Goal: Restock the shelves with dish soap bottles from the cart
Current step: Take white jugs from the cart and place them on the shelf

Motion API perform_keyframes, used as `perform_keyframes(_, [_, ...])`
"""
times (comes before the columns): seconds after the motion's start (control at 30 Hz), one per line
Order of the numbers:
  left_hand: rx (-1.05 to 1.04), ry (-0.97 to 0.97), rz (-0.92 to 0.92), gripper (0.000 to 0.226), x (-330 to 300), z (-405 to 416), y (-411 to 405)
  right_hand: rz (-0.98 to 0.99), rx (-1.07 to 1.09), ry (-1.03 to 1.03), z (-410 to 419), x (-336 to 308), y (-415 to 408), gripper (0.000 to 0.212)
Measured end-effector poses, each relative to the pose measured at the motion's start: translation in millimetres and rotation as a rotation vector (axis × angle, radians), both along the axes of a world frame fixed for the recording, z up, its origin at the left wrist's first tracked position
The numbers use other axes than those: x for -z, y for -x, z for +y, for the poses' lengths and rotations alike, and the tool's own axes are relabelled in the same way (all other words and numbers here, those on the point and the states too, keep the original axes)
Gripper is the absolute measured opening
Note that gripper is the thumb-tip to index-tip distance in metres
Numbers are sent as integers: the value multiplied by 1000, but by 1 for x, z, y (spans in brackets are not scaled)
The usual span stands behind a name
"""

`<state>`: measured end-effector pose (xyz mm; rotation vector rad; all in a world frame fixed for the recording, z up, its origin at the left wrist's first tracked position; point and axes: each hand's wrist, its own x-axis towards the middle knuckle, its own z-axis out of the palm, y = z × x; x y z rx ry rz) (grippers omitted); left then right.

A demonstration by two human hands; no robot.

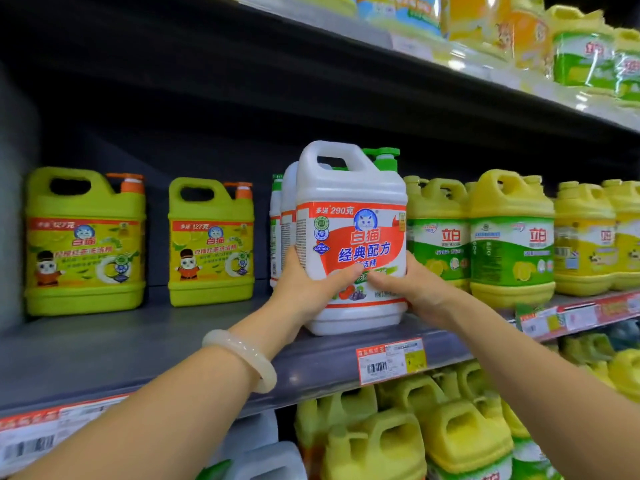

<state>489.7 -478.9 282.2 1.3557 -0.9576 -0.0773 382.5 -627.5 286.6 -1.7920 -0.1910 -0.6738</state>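
Shelf: grey, middle tier; price tags along its front edge.
Green jugs: two lime jugs with orange pumps, upright near the shelf's back at its left end, well apart from each other.
Bangle: pale, on the left wrist.
Left hand: grips the white jug's lower left side, thumb across the label front, fingers curled round the side.
White jug: upright at the shelf's front edge, long axis vertical, base on the shelf; label faces the camera, handle on top to the left, green pump at the top right pointing right.
Behind it: more white jugs in a row running toward the shelf's back, just beside it.
Right hand: grips the jug's lower right side, thumb on the label front, meeting the left thumb.
Yellow jugs: upright along the shelf's right part, the nearest just beside the white jug.
Lower shelf: yellow jugs and a white one.
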Motion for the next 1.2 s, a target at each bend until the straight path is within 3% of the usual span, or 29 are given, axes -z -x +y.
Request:
perform_keyframes(0.23, [22,-69,-23,113,1,-1,-2,136,-73,57,-14,0,5,54])
perform_keyframes(0.43, [-3,-92,-58,107,1,-1,-2,108,-59,15,-20,4,1,62])
perform_keyframes(0.57, [-19,-99,-81,117,2,-1,-3,68,-40,27,-23,6,0,70])
perform_keyframes(0.83, [-86,-164,-179,106,0,4,4,33,18,34,-24,10,1,44])
perform_keyframes(0.93, [-152,-207,-206,104,-2,7,10,29,91,45,-20,10,2,56])
perform_keyframes(1.07, [-404,-314,-249,131,1,21,28,42,245,161,-13,9,10,84])
perform_keyframes(1.2, [-647,-547,-548,112,9,48,59,-48,676,533,12,9,30,90])
